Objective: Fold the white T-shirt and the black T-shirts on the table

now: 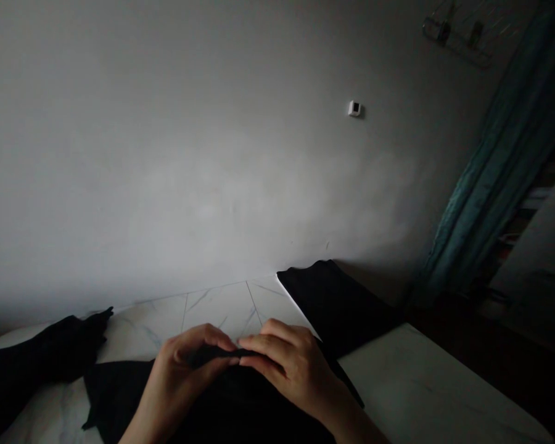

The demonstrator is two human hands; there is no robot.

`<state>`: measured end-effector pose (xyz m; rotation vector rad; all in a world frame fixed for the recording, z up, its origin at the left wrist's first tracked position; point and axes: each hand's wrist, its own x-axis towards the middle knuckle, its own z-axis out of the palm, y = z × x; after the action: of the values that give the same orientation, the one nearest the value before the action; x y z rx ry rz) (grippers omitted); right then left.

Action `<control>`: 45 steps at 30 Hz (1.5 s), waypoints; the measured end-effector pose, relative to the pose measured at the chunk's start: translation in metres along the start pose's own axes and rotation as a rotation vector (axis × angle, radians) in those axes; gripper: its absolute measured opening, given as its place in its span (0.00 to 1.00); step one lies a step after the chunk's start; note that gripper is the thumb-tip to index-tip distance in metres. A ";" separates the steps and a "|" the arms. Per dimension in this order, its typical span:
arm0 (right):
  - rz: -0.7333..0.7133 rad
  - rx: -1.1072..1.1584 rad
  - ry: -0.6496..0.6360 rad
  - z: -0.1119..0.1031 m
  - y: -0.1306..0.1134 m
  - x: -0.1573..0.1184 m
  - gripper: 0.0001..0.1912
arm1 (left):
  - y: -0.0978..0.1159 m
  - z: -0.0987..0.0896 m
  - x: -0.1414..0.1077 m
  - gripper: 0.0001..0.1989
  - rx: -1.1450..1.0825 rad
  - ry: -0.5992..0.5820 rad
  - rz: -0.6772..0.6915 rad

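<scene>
Black cloth spreads over the near part of the table, below and between my hands. My left hand pinches an edge of this cloth between thumb and fingers. Right beside it, my right hand pinches the same edge, with the fingertips of both hands almost meeting. The held edge is raised a little towards me and looks folded or doubled. Its lower part runs out of view at the bottom, and what kind of garment or piece it is cannot be made out.
The white marble-patterned table stands against a grey wall. Crumpled black cloth lies at the left, and a flat black piece lies at the back right. A teal curtain hangs at the right; a small white box is on the wall.
</scene>
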<state>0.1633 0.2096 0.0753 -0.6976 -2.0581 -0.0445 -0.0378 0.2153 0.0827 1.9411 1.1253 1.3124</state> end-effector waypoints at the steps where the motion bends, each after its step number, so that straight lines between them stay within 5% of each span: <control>1: -0.004 -0.023 -0.021 -0.001 -0.001 0.000 0.13 | 0.001 0.001 0.000 0.06 -0.016 -0.019 0.004; 7: 0.036 -0.086 -0.002 -0.013 0.011 0.000 0.13 | -0.006 -0.001 0.002 0.14 -0.054 -0.236 -0.055; 13: 0.129 -0.087 0.195 -0.035 0.041 0.001 0.09 | -0.051 -0.038 0.009 0.22 0.084 -0.439 -0.198; 17: 0.182 -0.080 0.217 -0.039 0.052 0.000 0.09 | -0.081 -0.056 -0.019 0.35 0.183 -0.446 -0.238; 20: 0.212 -0.071 0.211 -0.038 0.056 0.000 0.10 | -0.097 -0.049 -0.048 0.44 0.172 -0.443 -0.184; 22: 0.226 -0.075 0.209 -0.037 0.057 0.000 0.10 | -0.105 -0.039 -0.062 0.36 0.181 -0.379 -0.143; 24: 0.244 -0.090 0.209 -0.037 0.060 -0.001 0.11 | -0.110 -0.031 -0.068 0.17 0.194 -0.265 -0.114; 26: 0.276 -0.128 0.201 -0.037 0.064 -0.003 0.12 | -0.107 -0.028 -0.063 0.07 0.207 -0.122 -0.135; 29: 0.354 -0.210 0.189 -0.035 0.067 -0.005 0.13 | -0.083 -0.032 -0.041 0.08 0.222 0.019 -0.215; 36: 0.374 0.194 0.054 -0.018 0.029 0.002 0.09 | 0.005 -0.016 -0.002 0.09 0.202 0.020 -0.113; 40: 0.576 0.322 -0.062 -0.002 0.003 0.000 0.14 | 0.009 0.002 -0.008 0.07 0.148 0.024 0.029; 45: 0.685 0.563 -0.045 0.015 0.006 -0.003 0.18 | 0.001 0.000 -0.010 0.02 0.202 0.077 0.150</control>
<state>0.1561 0.2181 0.0635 -0.9928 -1.6498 0.9066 -0.0388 0.2059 0.0787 2.1738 1.2097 1.4092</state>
